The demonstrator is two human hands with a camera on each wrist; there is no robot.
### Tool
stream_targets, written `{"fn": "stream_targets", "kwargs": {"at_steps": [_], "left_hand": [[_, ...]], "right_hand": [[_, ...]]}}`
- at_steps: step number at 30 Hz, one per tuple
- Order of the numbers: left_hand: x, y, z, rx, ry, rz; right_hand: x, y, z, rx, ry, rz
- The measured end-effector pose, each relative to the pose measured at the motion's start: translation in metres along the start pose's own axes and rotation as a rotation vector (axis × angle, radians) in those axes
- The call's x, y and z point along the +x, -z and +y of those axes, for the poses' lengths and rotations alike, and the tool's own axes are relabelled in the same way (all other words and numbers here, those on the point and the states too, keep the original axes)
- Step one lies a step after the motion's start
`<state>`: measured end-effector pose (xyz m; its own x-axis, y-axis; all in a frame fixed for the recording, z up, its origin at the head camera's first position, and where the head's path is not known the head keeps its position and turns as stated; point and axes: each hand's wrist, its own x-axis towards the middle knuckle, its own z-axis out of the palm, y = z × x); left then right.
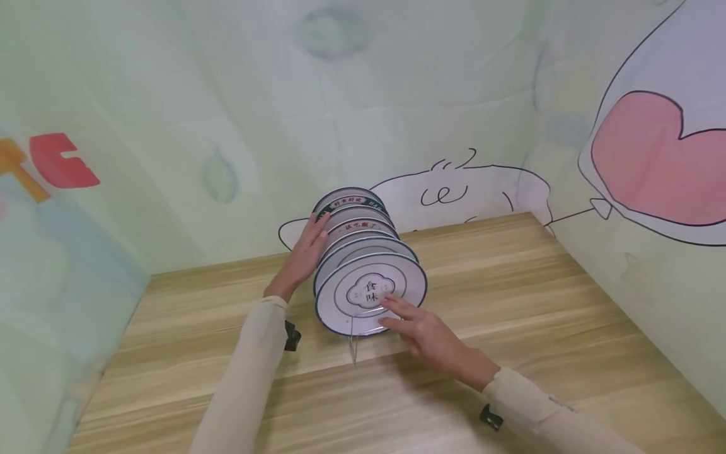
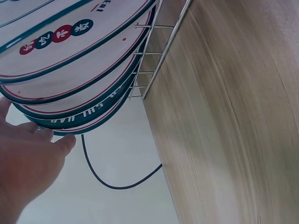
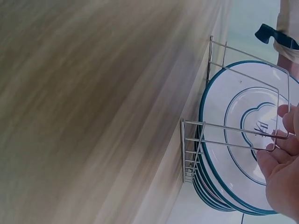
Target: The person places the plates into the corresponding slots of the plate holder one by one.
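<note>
Several round white plates (image 1: pixel 370 293) with dark blue-green rims stand on edge, one behind another, in a metal wire plate rack (image 3: pixel 229 126) on the table. Chinese characters mark the front plate's middle. My left hand (image 1: pixel 306 249) rests along the left side of the rear plates, its fingers touching their rims (image 2: pixel 70 122). At the front, my right hand (image 1: pixel 433 340) has its fingers bent round the end wires of the rack, close to the front plate's face. Most of the rack is hidden by the plates in the head view.
The wood-grain table (image 1: pixel 499 277) stretches out on both sides of the rack. Behind it and at the sides hang pale green printed sheets (image 1: pixel 255 94) with cartoon drawings. A dark strap piece (image 1: pixel 491 417) shows at the right wrist.
</note>
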<state>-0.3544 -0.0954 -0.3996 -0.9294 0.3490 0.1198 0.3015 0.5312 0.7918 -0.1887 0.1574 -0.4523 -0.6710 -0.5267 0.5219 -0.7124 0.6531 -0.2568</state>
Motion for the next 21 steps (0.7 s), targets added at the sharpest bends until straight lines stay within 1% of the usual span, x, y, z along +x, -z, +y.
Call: {"fn": "stream_targets", "kwargs": {"at_steps": [4, 12, 21], "left_hand": [[0.0013, 0.0007, 0.0002, -0.002, -0.006, 0.002], [-0.0006, 0.0022, -0.0008, -0.011, 0.007, -0.005], [-0.0002, 0.0038, -0.0019, -0.008, 0.015, -0.018]], "right_hand": [[0.0012, -0.0023, -0.0009, -0.018, -0.006, 0.003], [0.0035, -0.0055, -0.0040, -0.036, 0.038, 0.039], [0.0040, -0.0049, -0.0051, -0.009, 0.003, 0.017]]}}
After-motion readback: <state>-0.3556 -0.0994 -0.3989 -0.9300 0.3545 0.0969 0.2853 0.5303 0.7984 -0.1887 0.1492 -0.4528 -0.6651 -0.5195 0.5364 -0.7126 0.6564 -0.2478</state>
